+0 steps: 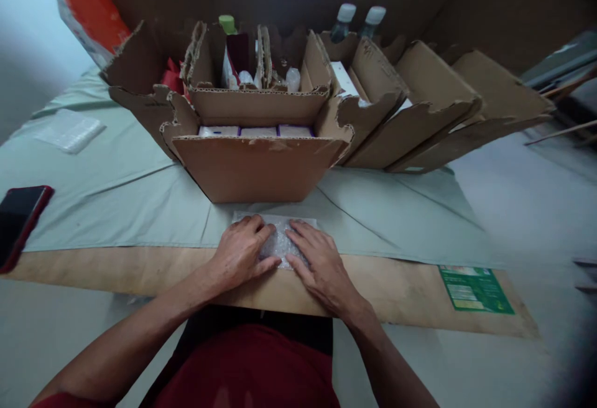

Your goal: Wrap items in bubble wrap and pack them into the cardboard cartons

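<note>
A small sheet of clear bubble wrap [282, 241] lies at the table's front, partly on the pale green cloth and partly on bare wood. My left hand [245, 247] rests on its left side, palm down with the fingers stretched out. On the right side my right hand [319, 259] lies flat with its fingers apart. Both hands touch the wrap, and its middle shows between them. Just beyond stands a cardboard box [256, 168] with several white, purple-edged packs [259, 131] inside.
Behind stand several open cardboard bins [438, 78], some with bottles [344, 19]. A phone [21, 221] in a red case lies at the left edge. Another piece of bubble wrap [69, 130] lies at the back left. A green printed packet [476, 290] is on the wood at right.
</note>
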A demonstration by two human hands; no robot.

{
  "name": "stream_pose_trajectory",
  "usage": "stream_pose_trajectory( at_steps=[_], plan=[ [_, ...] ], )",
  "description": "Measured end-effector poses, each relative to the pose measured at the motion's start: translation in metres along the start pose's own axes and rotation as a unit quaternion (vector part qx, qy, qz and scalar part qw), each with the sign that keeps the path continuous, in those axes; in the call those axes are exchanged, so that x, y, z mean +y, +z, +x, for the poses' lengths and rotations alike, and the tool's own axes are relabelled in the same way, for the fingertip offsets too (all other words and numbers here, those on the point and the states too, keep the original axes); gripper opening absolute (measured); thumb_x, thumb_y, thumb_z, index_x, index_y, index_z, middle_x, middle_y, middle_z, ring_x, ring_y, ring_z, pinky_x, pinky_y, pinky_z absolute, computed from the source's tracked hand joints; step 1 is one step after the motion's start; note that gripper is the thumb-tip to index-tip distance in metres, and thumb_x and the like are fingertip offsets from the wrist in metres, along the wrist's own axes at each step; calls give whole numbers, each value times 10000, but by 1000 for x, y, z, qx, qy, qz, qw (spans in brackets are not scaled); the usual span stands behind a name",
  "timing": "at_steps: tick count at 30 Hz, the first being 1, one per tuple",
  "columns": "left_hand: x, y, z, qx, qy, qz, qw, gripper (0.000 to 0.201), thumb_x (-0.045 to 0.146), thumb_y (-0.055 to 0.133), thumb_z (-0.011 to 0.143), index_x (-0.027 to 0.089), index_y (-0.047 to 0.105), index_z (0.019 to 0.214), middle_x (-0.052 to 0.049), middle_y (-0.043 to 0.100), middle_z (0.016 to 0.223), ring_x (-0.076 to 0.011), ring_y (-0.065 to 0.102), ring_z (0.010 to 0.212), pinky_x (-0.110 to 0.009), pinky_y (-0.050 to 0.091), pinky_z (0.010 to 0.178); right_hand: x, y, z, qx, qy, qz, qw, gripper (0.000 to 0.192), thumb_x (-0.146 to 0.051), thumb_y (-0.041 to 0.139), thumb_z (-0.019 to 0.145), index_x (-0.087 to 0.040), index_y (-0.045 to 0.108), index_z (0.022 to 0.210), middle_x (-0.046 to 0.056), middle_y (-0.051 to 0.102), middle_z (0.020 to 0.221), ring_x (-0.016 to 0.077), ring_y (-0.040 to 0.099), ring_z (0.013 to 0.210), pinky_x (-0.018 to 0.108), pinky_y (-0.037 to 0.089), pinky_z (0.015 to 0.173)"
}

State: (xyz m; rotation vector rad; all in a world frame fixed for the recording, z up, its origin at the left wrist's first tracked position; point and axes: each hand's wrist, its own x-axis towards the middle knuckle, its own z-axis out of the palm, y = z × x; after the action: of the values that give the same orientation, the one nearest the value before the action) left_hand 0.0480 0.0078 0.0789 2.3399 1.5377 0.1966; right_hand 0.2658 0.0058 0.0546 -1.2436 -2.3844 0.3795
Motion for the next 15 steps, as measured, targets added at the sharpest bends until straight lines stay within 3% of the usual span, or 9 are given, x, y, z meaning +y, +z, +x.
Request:
stream_pose_trajectory(
  at_steps=[4,7,9,11,15],
  plan=[
    [-1,0,1,-1,2,-12,1000,455,431,765,859,167,669,1216,-157,654,1181,-347,653,1067,-494,545,932,14,-15,-6,116,115,-39,986,322,-385,493,1028,-205,718,1172,126,746,1183,297,650,1102,476,477,938],
    [-2,2,0,13,4,-15,1000,433,425,768,850,163,678,1182,-157,657,1165,-348,653,1065,-507,542,940,17,-15,1,99,167,-93,977,308,-454,583,966,-189,728,1029,135,739,1107,318,624,1023,471,456,879],
    [-3,4,-3,32,10,-24,999,404,420,757,855,161,684,1157,-153,662,1138,-341,656,1044,-509,549,929,15,-10,7,94,175,-59,978,242,-428,617,931,-199,693,930,116,737,1053,302,620,991,452,455,868],
    [-6,5,-7,75,24,-54,995,377,390,722,878,157,676,1172,-151,660,1146,-319,657,1045,-485,560,921,11,-7,12,117,181,22,976,171,-378,618,913,-210,640,884,88,734,990,272,636,953,425,475,857],
    [-14,-2,-11,219,29,-77,972,374,287,616,925,167,633,1279,-154,641,1210,-288,631,1097,-469,546,956,-3,-9,8,171,183,172,953,91,-310,612,912,-226,609,946,36,716,899,200,670,838,340,533,783]
  ],
)
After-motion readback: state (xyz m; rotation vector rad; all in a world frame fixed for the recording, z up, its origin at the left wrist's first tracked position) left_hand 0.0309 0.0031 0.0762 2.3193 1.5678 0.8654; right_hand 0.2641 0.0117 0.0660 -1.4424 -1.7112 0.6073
